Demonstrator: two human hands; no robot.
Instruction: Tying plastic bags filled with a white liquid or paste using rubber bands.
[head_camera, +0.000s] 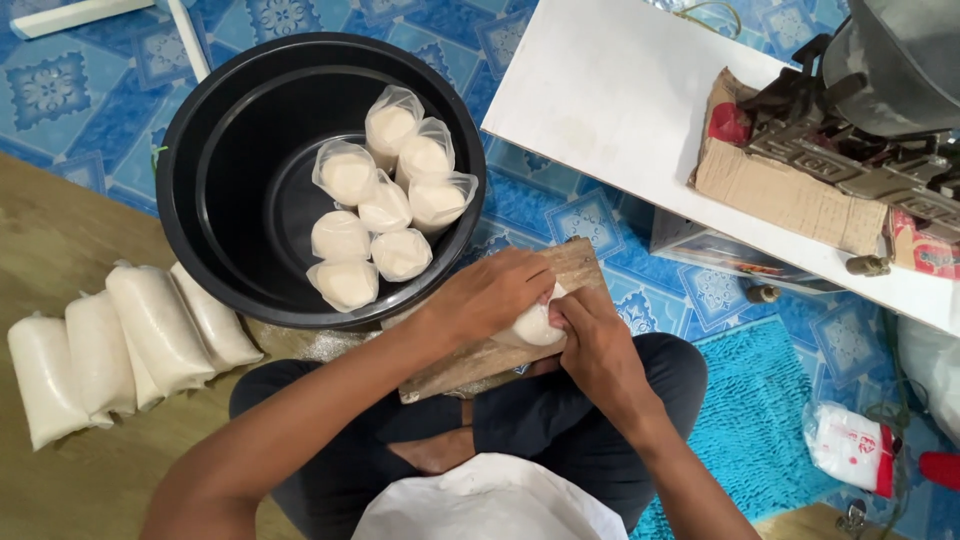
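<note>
Both my hands close around a small clear bag of white grains (535, 325) that rests on a wooden board (575, 268) across my lap. My left hand (492, 292) covers the bag from the top left, and my right hand (596, 345) grips it from the right. Just beyond the board stands a big black tub (215, 180) holding several knotted bags of the same white grains (385, 208).
Several long filled bags (120, 345) lie on the wooden floor at my left. A white table (610, 90) with a cardboard box and a dark machine (860, 130) stands at the right. A turquoise mat (755, 420), a red and white packet (850, 445) and a white sack (490, 500) lie close by.
</note>
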